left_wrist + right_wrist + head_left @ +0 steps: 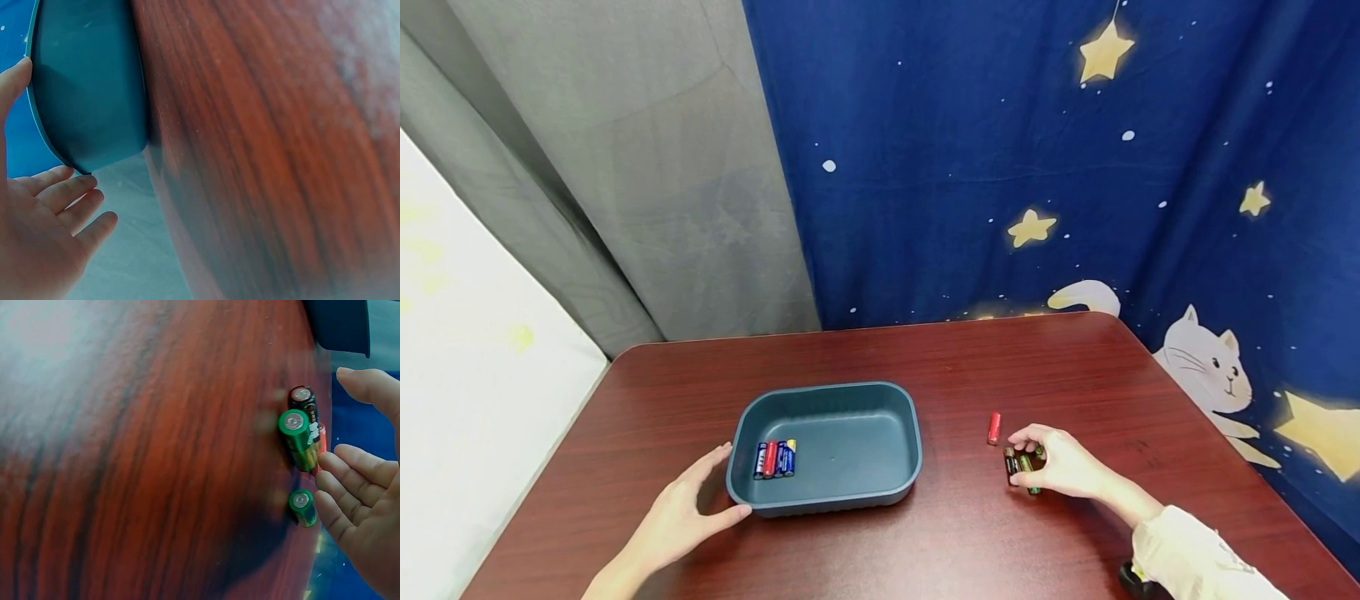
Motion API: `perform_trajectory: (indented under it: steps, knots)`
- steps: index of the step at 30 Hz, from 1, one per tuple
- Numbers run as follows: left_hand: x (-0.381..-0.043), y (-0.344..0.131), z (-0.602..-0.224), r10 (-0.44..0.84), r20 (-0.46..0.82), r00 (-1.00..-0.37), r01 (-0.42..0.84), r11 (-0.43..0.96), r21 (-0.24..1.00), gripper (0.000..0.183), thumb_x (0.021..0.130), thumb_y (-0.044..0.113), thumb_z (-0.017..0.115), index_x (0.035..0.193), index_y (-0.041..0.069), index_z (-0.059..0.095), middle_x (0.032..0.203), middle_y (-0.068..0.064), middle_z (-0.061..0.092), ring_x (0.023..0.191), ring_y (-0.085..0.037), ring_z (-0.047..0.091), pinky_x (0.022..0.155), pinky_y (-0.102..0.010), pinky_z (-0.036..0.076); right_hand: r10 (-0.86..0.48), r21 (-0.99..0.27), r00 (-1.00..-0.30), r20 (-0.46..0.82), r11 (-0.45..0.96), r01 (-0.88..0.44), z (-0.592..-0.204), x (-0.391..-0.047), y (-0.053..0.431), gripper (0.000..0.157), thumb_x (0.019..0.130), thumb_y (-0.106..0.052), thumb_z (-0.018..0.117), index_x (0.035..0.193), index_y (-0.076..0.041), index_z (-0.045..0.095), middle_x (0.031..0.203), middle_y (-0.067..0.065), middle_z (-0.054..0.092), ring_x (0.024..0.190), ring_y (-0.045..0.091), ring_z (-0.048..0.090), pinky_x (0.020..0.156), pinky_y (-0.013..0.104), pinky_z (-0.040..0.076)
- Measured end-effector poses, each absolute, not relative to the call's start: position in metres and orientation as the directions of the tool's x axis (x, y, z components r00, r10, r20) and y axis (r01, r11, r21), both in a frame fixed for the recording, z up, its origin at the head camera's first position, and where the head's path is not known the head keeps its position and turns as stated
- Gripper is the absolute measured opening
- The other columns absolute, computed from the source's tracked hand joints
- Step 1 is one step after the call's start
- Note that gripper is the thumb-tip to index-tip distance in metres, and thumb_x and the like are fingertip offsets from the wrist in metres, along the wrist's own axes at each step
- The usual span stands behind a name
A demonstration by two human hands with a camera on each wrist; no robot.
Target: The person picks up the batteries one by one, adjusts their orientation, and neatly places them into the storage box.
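My left hand (pixel 673 517) is at the left end of a dark teal plastic tray (pixel 857 492), thumb and fingers spread and fairly straight with the tips at its rim. Inside, against the left side, several batteries (pixel 775 459) in blue and red lie side by side. Over at the right, my right hand (pixel 1060 463) hovers at a small group of batteries, thumb apart from the loosely bent fingers. A black battery (pixel 305 399) lies beside a green battery (pixel 300 434). Another green battery (pixel 303 507) sits separately, near the fingertips. A red battery (pixel 994 428) rests just left of the group.
The reddish-brown wooden table (pixel 955 350) has its back edge along a grey curtain (pixel 700 167) and a blue star-patterned curtain (pixel 955 150). A dark object (pixel 1138 579) is partly visible by the right sleeve (pixel 1195 554). White fabric (pixel 467 400) borders the left side.
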State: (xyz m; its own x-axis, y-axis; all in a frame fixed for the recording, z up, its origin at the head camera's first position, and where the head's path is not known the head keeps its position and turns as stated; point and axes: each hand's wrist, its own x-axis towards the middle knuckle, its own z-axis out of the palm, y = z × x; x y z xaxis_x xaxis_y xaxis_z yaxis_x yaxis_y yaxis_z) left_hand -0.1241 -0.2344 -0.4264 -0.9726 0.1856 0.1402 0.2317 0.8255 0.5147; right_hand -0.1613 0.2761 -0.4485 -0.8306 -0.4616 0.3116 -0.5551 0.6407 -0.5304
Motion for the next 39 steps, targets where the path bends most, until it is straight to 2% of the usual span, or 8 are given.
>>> perform_trajectory:
  steps: [6,12,23,39]
  knots:
    - [-0.123,-0.234,-0.426,0.186,0.143,-0.972,0.234,0.826,0.513,0.086,0.070,0.054,0.070,0.133,0.003,0.042,0.133,-0.018,0.047,0.120,-0.037,0.046,0.091,-0.055,0.043,-0.497,-0.419,-0.787,0.367,0.667,-0.616,-0.453,-0.162,0.278,0.043,0.060,-0.025,0.081,0.092,-0.005,0.063,0.080,-0.004,0.060,0.071,0.009,0.054,0.062,0.023,0.047]
    - [-0.123,-0.234,-0.426,0.186,0.147,-0.972,0.235,0.827,0.510,0.085,0.070,0.053,0.071,0.133,0.003,0.042,0.133,-0.018,0.047,0.120,-0.037,0.045,0.091,-0.055,0.043,-0.499,-0.368,-0.801,0.330,0.713,-0.596,-0.455,-0.161,0.275,0.042,0.057,-0.025,0.081,0.090,-0.007,0.063,0.080,-0.006,0.057,0.072,0.007,0.052,0.063,0.022,0.046]
    - [-0.123,-0.234,-0.425,0.184,0.140,-0.973,0.230,0.827,0.512,0.086,0.070,0.053,0.071,0.133,0.003,0.042,0.133,-0.018,0.047,0.120,-0.037,0.046,0.091,-0.055,0.043,-0.483,-0.350,-0.827,0.287,0.751,-0.560,-0.455,-0.161,0.272,0.035,0.058,-0.023,0.080,0.086,-0.013,0.062,0.078,-0.010,0.054,0.073,0.005,0.050,0.063,0.022,0.045]
    - [-0.122,-0.234,-0.425,0.182,0.135,-0.974,0.226,0.828,0.514,0.086,0.070,0.053,0.071,0.134,0.003,0.042,0.134,-0.018,0.046,0.120,-0.037,0.045,0.091,-0.055,0.043,-0.466,-0.370,-0.837,0.287,0.752,-0.546,-0.432,-0.167,0.268,0.038,0.061,-0.025,0.080,0.091,-0.011,0.062,0.082,-0.006,0.058,0.075,0.010,0.054,0.067,0.026,0.048]
